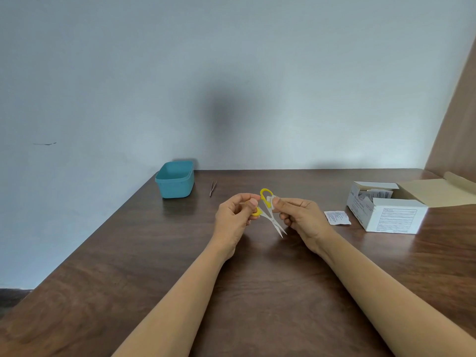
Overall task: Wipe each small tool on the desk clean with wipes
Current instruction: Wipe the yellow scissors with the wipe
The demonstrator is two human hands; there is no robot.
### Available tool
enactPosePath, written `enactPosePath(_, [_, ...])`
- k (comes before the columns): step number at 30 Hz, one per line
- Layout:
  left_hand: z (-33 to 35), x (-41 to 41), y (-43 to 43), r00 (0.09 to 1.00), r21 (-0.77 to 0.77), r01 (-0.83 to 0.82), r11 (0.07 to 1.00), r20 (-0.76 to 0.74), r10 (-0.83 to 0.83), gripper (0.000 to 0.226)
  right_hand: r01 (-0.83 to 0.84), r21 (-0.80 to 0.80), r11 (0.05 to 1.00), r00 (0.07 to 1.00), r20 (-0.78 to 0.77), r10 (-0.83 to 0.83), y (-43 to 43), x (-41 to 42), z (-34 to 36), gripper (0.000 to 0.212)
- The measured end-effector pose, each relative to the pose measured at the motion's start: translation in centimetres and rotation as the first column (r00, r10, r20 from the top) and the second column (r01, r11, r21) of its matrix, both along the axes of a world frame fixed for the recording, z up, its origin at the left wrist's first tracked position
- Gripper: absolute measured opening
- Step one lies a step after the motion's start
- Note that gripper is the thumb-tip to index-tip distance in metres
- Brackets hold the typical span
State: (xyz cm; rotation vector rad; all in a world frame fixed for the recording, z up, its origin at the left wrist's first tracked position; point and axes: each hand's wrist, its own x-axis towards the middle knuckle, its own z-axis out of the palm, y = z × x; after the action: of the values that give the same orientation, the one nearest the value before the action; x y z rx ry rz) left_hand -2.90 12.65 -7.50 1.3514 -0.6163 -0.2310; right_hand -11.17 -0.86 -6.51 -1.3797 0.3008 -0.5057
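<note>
Small scissors (274,221) with yellow handles hang above the middle of the brown desk (154,253), blades slightly apart and pointing down toward me. My left hand (233,215) grips one yellow handle loop between thumb and fingers. My right hand (298,215) pinches a small white wipe (270,200) against the scissors near the other loop. Thin metal tweezers (212,188) lie on the desk behind my left hand.
A teal plastic tub (175,180) stands at the desk's far left corner. An open white box of wipe packets (386,210) sits at the right, with a torn packet (337,217) beside it. A wall runs behind the desk.
</note>
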Motion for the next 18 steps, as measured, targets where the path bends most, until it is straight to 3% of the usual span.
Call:
enactPosePath(12, [-0.32,0.5,0.08,0.997,-0.023,-0.074,0.997,0.002,0.074,0.008,-0.16,-0.224,0.961,0.976,-0.18,0.12,-0.07,-0.12,0.28,0.022])
enactPosePath(18, [0.05,0.3,0.22,0.994,-0.06,-0.106,0.993,0.007,0.106,0.012,-0.246,-0.235,0.94,0.951,-0.244,0.188,-0.09,-0.38,0.83,0.008])
